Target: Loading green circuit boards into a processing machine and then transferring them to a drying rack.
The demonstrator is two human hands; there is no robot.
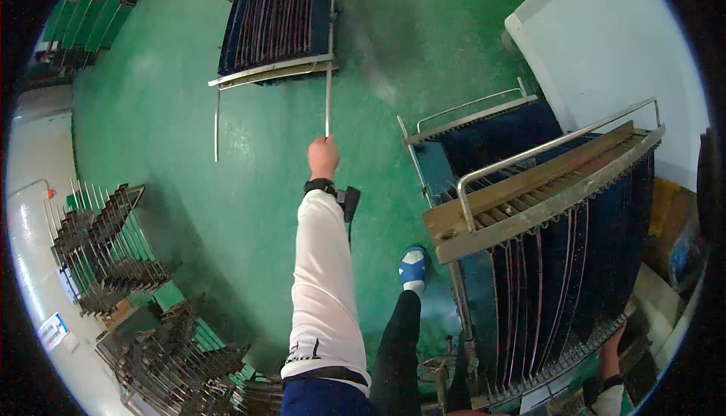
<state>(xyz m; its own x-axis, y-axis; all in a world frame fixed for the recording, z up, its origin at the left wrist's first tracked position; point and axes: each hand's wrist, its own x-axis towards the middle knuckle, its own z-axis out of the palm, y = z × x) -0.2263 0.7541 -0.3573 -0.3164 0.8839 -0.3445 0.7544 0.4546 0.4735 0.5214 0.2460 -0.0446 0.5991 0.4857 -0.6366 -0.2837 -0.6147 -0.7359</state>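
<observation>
My left hand (pixel 324 157) reaches forward in a closed fist around the end of a thin metal rod (pixel 328 106). That rod runs from the near side of a rack (pixel 274 26) filled with upright dark panels, standing on the floor ahead. At the lower right, my right hand (pixel 612 346) is beside the lower edge of a large, close rack (pixel 563 287). Its fingers are hidden by the rack, so I cannot tell how they are placed. Dark panels hang in rows from this rack's slotted top frame, above which a bent metal tube handle (pixel 560 144) rises.
Another panel rack (pixel 491 132) stands behind the close one, near a white wall panel (pixel 612 45). Dark metal racks with rods (pixel 113 249) line the left side. More stacked frames (pixel 174 355) lie at the lower left. The floor (pixel 249 212) is green; my blue shoe (pixel 413 266) rests on it.
</observation>
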